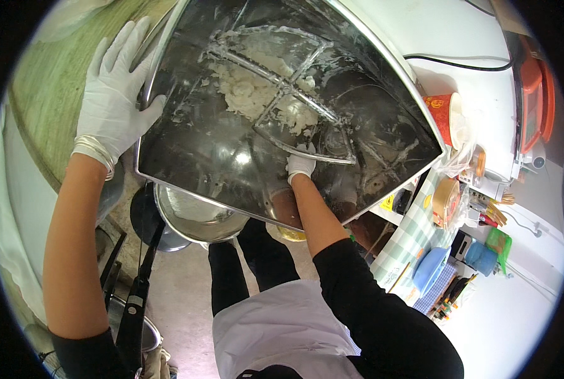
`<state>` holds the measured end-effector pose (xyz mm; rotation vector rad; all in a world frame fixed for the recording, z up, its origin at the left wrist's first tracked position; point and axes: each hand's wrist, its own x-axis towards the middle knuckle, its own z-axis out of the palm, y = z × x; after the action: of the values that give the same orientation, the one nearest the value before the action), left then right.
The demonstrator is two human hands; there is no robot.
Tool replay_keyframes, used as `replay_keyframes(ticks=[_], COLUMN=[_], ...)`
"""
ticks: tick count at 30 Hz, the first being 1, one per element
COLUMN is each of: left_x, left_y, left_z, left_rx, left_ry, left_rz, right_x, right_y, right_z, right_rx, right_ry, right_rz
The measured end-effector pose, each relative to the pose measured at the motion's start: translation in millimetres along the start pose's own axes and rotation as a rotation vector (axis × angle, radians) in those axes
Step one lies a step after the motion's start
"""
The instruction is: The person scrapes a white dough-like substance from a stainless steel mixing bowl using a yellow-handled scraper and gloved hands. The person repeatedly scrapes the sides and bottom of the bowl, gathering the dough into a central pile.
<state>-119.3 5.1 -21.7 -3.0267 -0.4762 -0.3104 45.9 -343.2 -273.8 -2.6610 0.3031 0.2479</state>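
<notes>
A large stainless steel mixer tub [206, 142] lies before me, with a metal mixing paddle [305, 97] across its inside. Pale, lumpy dough [246, 90] lies under and around the paddle's bars. My left hand [116, 90], in a white glove, is spread at the tub's left rim, its thumb over the edge and its fingers apart. My right hand [303, 161], also gloved, reaches into the tub beside the paddle's curved lower bar; its fingers are partly hidden by that bar, so its grip cannot be made out.
Below the tub's front edge is a metal bowl [201, 213]. A greenish tabletop [49, 85] lies left. On the right, a table with a checked cloth [386, 260] holds a blue basin [431, 270] and a roll of brown tape [445, 201]. A red paper tub [445, 118] stands near the mixer's right corner.
</notes>
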Motion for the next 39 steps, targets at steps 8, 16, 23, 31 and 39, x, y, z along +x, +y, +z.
replay_keyframes(ticks=[8,16,23,31,39], left_x=[-2.0,-1.3,-1.5,0.7,-1.1], left_y=[0.6,-0.3,-2.4,1.3,5.4], left_z=[3.7,1.8,2.8,-2.3,-9.7], left_rx=[-0.02,-0.019,-0.04,-0.01,-0.043], left_ry=[0.011,-0.009,0.027,0.009,-0.014], left_rz=[-0.015,-0.006,0.027,0.041,0.028], right_x=[32.1,28.7,75.7,40.4,97.0], right_y=[4.4,6.1,-16.5,4.4,14.1], right_z=[2.3,20.8,11.6,30.4,43.1], right_rx=[-1.112,-0.962,-0.974,-2.253,-1.527], right_ry=[-0.578,-0.411,-0.28,-0.444,-0.341], right_rz=[-0.198,-0.113,-0.256,-0.867,-0.443])
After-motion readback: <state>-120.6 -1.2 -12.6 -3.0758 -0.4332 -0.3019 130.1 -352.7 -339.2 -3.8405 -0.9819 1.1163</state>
